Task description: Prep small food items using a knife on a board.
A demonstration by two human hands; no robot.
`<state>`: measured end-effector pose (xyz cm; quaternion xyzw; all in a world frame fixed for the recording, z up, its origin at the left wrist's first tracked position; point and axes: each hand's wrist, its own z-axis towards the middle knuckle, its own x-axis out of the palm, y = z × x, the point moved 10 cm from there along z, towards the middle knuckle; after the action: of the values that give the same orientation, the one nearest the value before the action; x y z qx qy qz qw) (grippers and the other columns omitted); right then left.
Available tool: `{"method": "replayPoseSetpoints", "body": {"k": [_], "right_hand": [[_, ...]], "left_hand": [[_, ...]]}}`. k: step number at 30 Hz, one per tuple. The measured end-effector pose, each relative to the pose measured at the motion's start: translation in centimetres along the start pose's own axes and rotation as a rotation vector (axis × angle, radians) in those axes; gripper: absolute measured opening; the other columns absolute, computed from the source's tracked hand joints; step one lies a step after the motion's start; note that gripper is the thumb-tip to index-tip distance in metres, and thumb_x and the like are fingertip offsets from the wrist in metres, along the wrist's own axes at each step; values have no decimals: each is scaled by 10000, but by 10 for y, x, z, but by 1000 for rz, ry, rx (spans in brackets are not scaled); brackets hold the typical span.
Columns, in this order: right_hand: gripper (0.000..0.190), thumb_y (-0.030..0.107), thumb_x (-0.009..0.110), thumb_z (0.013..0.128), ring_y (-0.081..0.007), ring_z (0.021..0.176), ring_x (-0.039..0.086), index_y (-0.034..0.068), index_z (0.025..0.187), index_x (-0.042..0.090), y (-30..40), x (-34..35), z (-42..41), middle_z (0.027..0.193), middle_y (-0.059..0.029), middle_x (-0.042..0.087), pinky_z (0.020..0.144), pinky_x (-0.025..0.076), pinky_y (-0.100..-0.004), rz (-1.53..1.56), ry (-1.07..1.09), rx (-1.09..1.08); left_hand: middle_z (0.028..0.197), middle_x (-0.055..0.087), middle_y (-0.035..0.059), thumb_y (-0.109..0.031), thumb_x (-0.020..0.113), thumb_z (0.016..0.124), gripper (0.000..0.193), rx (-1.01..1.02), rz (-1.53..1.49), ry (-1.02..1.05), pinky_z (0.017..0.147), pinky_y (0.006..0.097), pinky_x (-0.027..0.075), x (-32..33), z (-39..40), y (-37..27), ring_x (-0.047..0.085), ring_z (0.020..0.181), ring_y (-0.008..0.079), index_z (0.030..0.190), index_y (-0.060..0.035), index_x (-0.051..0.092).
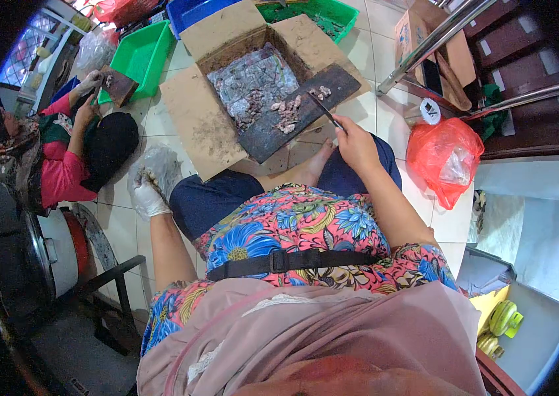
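Observation:
My bare right hand [357, 146] is closed on the handle of a knife [326, 112], whose dark blade rests at a dark flat board [269, 143]. Small pinkish-brown chopped pieces [287, 113] lie on the board in two clusters. That board lies slanted across the near side of an open cardboard box [180, 114]. Inside the box, more chopped bits lie on a crumpled greyish printed lining [247, 74]. Off to the left, away from the board, my left hand [149, 195] wears a dirty white glove with curled fingers, over a clear plastic bag [163, 161]; whether it grips anything is unclear.
At the left, a co-worker [69, 163] handles a small wooden board [120, 88] beside a green tray [143, 57]. Another green tray [343, 15] and a blue one [200, 12] stand behind the box. On the right are a red plastic bag [445, 153] and a metal rail [433, 44].

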<state>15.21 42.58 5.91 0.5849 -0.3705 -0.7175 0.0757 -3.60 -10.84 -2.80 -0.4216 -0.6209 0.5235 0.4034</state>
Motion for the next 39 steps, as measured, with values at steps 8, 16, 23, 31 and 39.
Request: {"method": "replayPoseSetpoints", "body": {"k": [8, 16, 23, 31, 39], "right_hand": [[269, 192, 499, 892, -365, 896, 619, 124, 1137, 589, 22, 13, 18, 972, -183, 652, 782, 496, -440, -149, 41, -172], [312, 156, 521, 875, -359, 940, 612, 126, 1180, 578, 7, 23, 10, 1063, -175, 633, 817, 490, -427, -107, 114, -116], [328, 152, 513, 888, -370, 883, 618, 122, 1210, 567, -55, 55, 13, 990, -167, 649, 792, 492, -421, 354, 107, 164], [333, 158, 514, 884, -338, 852, 632, 176, 1212, 571, -16, 23, -2, 958, -175, 635, 713, 514, -415, -7, -38, -46], [339, 167, 517, 884, -332, 906, 634, 169, 1220, 558, -14, 26, 6, 1047, -187, 634, 749, 515, -414, 1, -73, -89]], "left_hand": [[649, 548, -18, -95, 529, 902, 154, 25, 160, -40, 413, 199, 339, -8, -2, 2, 440, 465, 61, 1042, -79, 592], [661, 580, -19, -115, 556, 894, 138, 72, 235, -61, 403, 209, 309, -2, 4, 2, 422, 446, 58, 1014, -94, 621], [874, 612, 25, -85, 581, 892, 206, 28, 262, 38, 598, 206, 439, 23, 6, 9, 549, 675, 79, 1081, -4, 582], [929, 604, 39, -67, 587, 888, 196, 57, 180, 67, 657, 214, 466, 10, 7, 13, 562, 750, 100, 1072, 2, 578], [865, 614, 21, -90, 581, 897, 177, 59, 231, 77, 576, 195, 422, 22, -1, 6, 532, 655, 73, 1051, -3, 590]]}}
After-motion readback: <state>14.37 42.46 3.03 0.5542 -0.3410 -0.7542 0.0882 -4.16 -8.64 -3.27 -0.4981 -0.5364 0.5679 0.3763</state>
